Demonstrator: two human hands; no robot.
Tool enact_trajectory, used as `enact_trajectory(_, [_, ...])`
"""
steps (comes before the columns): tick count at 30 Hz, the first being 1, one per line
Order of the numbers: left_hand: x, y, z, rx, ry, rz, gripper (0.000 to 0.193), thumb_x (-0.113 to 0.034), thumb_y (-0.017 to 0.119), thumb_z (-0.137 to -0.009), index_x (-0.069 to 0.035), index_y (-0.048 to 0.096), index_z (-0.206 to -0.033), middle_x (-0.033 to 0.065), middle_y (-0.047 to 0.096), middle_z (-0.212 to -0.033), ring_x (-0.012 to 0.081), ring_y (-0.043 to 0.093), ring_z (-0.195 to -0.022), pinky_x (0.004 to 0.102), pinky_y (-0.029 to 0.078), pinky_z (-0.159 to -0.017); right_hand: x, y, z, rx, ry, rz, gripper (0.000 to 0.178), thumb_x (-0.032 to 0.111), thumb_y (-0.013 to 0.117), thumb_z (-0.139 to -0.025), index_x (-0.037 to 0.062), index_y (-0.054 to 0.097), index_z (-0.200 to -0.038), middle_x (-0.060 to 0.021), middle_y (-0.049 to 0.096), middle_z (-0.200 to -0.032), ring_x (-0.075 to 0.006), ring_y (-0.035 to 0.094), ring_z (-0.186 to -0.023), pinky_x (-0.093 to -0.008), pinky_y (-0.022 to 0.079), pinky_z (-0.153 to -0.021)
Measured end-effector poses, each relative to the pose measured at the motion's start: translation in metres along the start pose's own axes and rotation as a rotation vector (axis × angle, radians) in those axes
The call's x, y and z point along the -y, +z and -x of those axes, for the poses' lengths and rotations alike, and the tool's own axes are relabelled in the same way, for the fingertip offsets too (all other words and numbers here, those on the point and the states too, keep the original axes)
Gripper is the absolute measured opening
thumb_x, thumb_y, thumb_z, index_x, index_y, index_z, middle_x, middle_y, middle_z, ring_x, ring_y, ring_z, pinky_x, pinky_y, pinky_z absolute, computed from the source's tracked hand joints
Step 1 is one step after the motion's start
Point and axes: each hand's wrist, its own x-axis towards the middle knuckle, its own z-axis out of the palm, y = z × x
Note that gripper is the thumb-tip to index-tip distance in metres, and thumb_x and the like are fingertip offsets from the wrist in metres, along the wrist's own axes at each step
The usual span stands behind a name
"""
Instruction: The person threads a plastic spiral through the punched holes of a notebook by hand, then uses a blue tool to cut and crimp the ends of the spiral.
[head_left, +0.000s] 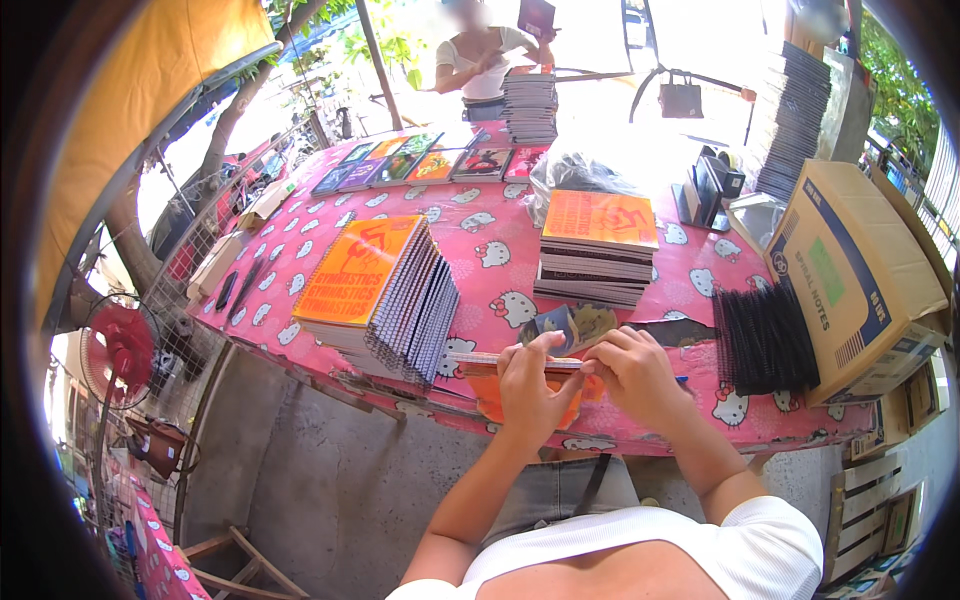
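Near the front edge of the table I hold an unbound notebook with an orange cover (pixel 487 392), its page edges turned up. My left hand (pixel 530 385) is closed round it, the thumb pressed against the near side. My right hand (pixel 637 377) pinches the notebook's right end; the fingertips partly hide what is between them. Just beyond my hands lie some dark, printed pieces (pixel 570 325). A tall stack of orange-covered spiral notebooks (pixel 375 285) stands to the left. Another orange-topped stack (pixel 597 250) sits ahead. To the right lies a pile of black plastic binding coils (pixel 765 340).
A pink patterned cloth (pixel 490 225) covers the table. At right stands a cardboard box (pixel 850 285), with a tall notebook stack (pixel 795 120) behind it. Rows of notebooks (pixel 430 165) lie at the far end, where another person (pixel 485 60) holds a dark-covered one. A red fan (pixel 120 350) stands left.
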Motion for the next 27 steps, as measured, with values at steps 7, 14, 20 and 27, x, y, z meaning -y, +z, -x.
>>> enact_trajectory(7, [0.005, -0.009, 0.000, 0.062, -0.050, 0.008, 0.060, -0.011, 0.080, -0.066, -0.007, 0.051, -0.118, 0.0158, 0.048, -0.133, 0.0231, 0.063, -0.085, 0.0377, 0.045, -0.086, 0.007, -0.008, -0.008, 0.034, 0.051, -0.037, 0.019, 0.017, 0.071, -0.075, 0.0054, 0.061, -0.087, -0.0086, 0.060, -0.084, -0.0284, 0.058, -0.085, -0.0402, 0.044, -0.074])
enact_trajectory(14, [0.003, -0.008, 0.002, 0.086, -0.142, 0.141, 0.061, -0.007, 0.079, -0.066, -0.009, 0.051, -0.120, 0.0133, 0.048, -0.132, 0.0196, 0.062, -0.087, 0.0398, 0.039, -0.092, 0.004, 0.002, -0.002, 0.041, 0.044, -0.074, 0.015, 0.011, 0.069, -0.075, 0.0048, 0.062, -0.086, -0.0095, 0.061, -0.084, -0.0307, 0.058, -0.083, -0.0413, 0.044, -0.075])
enact_trajectory(20, [0.006, -0.008, 0.003, 0.075, -0.137, 0.120, 0.059, -0.007, 0.079, -0.066, -0.008, 0.051, -0.118, 0.0126, 0.048, -0.131, 0.0191, 0.062, -0.085, 0.0385, 0.041, -0.089, 0.014, 0.001, -0.010, -0.109, 0.039, 0.042, 0.017, 0.018, 0.071, -0.072, 0.0068, 0.062, -0.080, -0.0057, 0.057, -0.078, -0.0268, 0.057, -0.080, -0.0393, 0.044, -0.071])
enact_trajectory(27, [0.011, -0.010, -0.002, 0.081, -0.039, 0.108, 0.054, 0.001, 0.079, -0.066, -0.003, 0.052, -0.113, 0.0171, 0.048, -0.130, 0.0232, 0.066, -0.086, 0.0320, 0.056, -0.074, 0.011, -0.001, -0.008, -0.049, 0.069, -0.095, 0.026, 0.012, 0.071, -0.073, 0.0053, 0.059, -0.095, -0.0112, 0.056, -0.090, -0.0319, 0.055, -0.087, -0.0419, 0.043, -0.075])
